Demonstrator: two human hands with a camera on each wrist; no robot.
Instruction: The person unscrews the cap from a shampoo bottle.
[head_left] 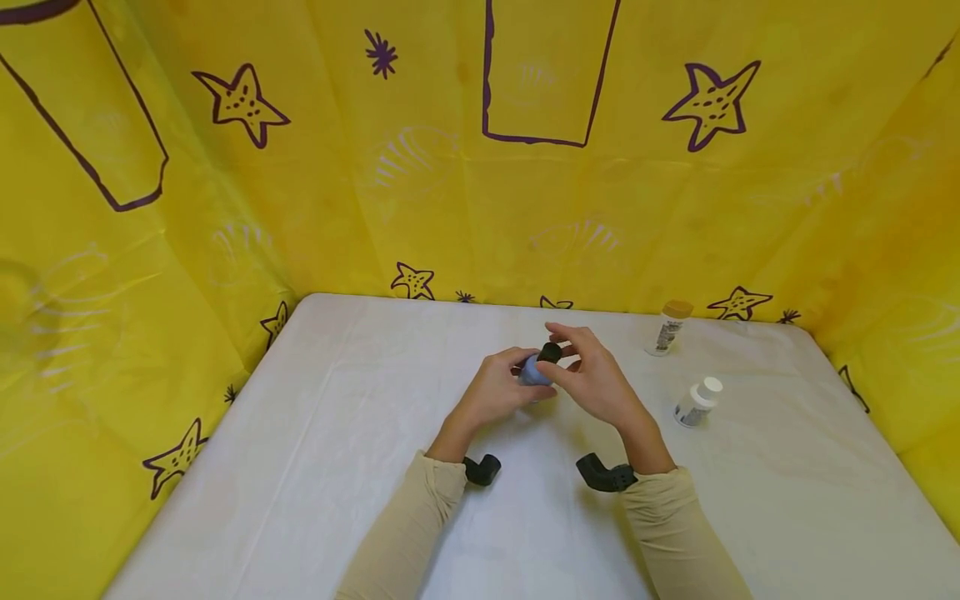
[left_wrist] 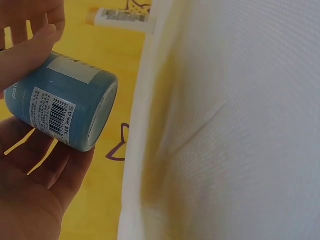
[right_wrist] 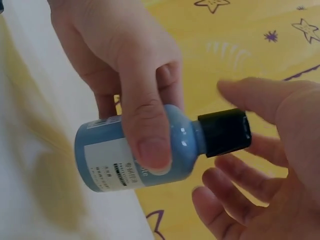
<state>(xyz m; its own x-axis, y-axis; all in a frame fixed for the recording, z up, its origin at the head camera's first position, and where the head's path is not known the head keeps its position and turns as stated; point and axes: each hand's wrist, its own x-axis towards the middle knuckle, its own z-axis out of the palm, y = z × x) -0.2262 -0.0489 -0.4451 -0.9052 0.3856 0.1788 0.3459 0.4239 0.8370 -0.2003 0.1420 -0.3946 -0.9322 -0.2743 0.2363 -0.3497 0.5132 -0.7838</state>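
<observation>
A blue bottle (head_left: 533, 372) with a black cap (right_wrist: 225, 132) is held above the table by my left hand (head_left: 501, 385). In the right wrist view the left thumb presses across the bottle's white label (right_wrist: 107, 162), and the bottle lies tilted on its side. My right hand (head_left: 596, 375) is at the cap end, its thumb and fingers spread around the cap with gaps showing in the right wrist view. A barcode sticker (left_wrist: 52, 112) and the bottle's flat base face the left wrist camera.
On the white table (head_left: 360, 467), right of the hands, stand a white bottle (head_left: 699, 402) with a white cap and, farther back, a clear-bottomed bottle (head_left: 668, 327) with an orange-yellow cap. Yellow cloth (head_left: 465, 208) with starfish drawings hangs behind and at both sides.
</observation>
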